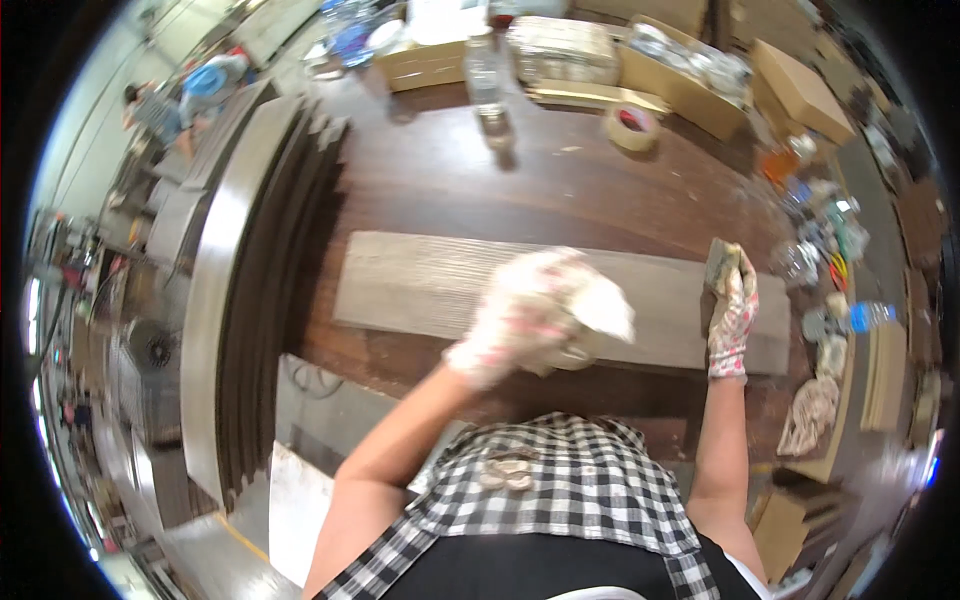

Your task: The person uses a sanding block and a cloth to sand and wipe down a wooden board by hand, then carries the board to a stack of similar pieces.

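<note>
A long grey-brown board (660, 290) with fine grooves along its left part lies crosswise on the dark brown table. Over its middle, my left hand (525, 310), in a white glove with pink marks, is closed round a crumpled white cloth (600, 305); motion smears both. My right hand (735, 310), gloved alike, is near the board's right end. Its fingers are wrapped round a small dark grey pad (715, 265) with a yellowish part, which looks like a sponge. Whether the pad touches the board, I cannot tell.
Several long boards (240, 270) stand stacked along the left. At the back are a clear bottle (483, 75), a tape roll (631, 127) and an open cardboard box (685, 95). Plastic bottles (800, 262) and a crumpled glove (810, 415) lie along the right edge.
</note>
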`<state>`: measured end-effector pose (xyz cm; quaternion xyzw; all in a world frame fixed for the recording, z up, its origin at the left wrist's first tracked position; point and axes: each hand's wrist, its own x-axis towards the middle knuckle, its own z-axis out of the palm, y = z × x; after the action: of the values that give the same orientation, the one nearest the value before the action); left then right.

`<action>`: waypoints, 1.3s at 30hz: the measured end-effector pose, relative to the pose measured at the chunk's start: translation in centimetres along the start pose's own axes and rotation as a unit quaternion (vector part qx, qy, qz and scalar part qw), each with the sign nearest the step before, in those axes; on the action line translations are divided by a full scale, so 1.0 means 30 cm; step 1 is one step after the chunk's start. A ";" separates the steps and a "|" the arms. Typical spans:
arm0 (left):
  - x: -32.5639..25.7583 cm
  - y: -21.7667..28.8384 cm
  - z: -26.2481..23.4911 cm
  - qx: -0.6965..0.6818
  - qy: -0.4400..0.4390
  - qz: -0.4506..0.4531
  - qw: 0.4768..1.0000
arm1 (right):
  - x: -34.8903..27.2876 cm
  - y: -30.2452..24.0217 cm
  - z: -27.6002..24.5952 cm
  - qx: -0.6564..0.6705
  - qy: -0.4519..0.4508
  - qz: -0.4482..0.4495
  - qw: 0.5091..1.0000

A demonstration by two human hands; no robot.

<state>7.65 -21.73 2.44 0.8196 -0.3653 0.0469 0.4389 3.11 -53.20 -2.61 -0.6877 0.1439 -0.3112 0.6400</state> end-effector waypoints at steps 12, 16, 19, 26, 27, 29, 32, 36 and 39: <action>-0.403 -0.409 -0.531 0.323 0.325 -0.212 0.863 | 0.021 -0.057 0.097 -0.170 -0.194 -0.025 0.966; -0.405 -0.226 -0.395 0.262 0.240 -0.091 0.930 | -0.002 -0.213 0.378 -0.321 -0.339 -0.147 0.872; -0.394 -0.202 -0.253 0.160 0.113 -0.045 0.980 | -0.025 -0.191 0.526 -0.318 -0.422 -0.197 0.826; -0.366 -0.170 -0.205 0.042 0.064 -0.080 0.994 | -0.107 -0.153 0.872 -0.307 -0.482 -0.247 0.782; -0.360 -0.167 -0.204 0.027 0.066 -0.087 0.994 | -0.129 -0.151 0.943 -0.323 -0.491 -0.254 0.768; -0.346 -0.159 -0.203 0.007 0.100 -0.072 0.992 | -0.174 -0.153 1.098 -0.285 -0.509 -0.250 0.773; -0.351 -0.173 -0.196 -0.003 0.069 -0.071 0.995 | -0.250 -0.161 1.306 -0.261 -0.502 -0.280 0.776; -0.345 -0.178 -0.189 0.017 0.059 -0.078 0.995 | -0.275 -0.132 1.395 -0.219 -0.508 -0.313 0.772; -0.344 -0.188 -0.180 0.050 0.089 -0.074 0.992 | -0.216 -0.159 1.253 -0.230 -0.525 -0.288 0.767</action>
<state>5.05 -9.96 -2.23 0.8579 -0.2605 0.1055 0.4302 20.21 -18.95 0.92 -0.8795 -0.3522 -0.0296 0.3188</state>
